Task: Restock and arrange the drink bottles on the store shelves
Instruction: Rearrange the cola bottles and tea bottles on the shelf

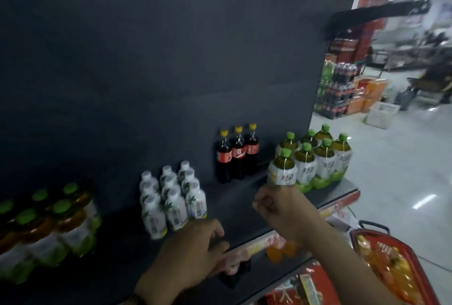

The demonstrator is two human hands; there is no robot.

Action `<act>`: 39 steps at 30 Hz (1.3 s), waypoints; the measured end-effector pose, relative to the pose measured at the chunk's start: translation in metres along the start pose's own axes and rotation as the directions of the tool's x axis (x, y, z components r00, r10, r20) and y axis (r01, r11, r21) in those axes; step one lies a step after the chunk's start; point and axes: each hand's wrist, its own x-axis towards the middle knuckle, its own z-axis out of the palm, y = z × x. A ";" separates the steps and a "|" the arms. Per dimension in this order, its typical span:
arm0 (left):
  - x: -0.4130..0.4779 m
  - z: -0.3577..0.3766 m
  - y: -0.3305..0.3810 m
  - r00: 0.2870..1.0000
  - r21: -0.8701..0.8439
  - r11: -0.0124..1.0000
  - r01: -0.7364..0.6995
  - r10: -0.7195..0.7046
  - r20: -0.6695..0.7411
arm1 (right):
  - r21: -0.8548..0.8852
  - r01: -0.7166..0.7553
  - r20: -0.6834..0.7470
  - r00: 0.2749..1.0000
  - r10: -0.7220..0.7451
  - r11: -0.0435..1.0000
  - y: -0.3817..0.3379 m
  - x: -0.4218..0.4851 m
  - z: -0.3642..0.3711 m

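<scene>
One-handed, gripping green-capped, white-labelled plastic tea bottle (282,170) by base with right hand (281,207), beside matching bottles (325,158) on dark shelf (232,197); resting left hand (193,248) at shelf edge, grip unclear. Probably handling heavy, slick; favouring mid-body hold.

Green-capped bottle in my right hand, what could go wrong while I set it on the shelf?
1. The right hand seems to grip the green-capped bottle only at its base, so it could tip when set down.
2. It is close to the cluster of bottles at the shelf end; a bump might shove them towards the edge.
3. The cola bottles behind stand loose and could topple.
</scene>
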 end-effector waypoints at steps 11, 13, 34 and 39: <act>0.203 0.024 0.044 0.995 -0.065 0.997 0.043 -0.049 -0.092 | -0.109 0.028 -0.019 0.999 -0.030 0.994 0.119 0.283 -0.045; 0.217 0.030 0.041 0.992 -0.079 0.994 0.072 -0.080 -0.094 | -0.158 0.065 0.049 0.997 -0.058 0.985 0.128 0.318 -0.035; 0.280 0.054 0.061 0.864 -0.658 0.744 0.113 -0.401 -0.305 | 0.131 0.395 -0.011 0.918 -0.397 0.909 0.073 0.297 -0.112; 0.264 0.056 0.063 0.770 -0.792 0.610 0.029 -0.518 -0.372 | 0.372 0.282 0.048 0.946 -0.321 0.884 0.056 0.303 -0.085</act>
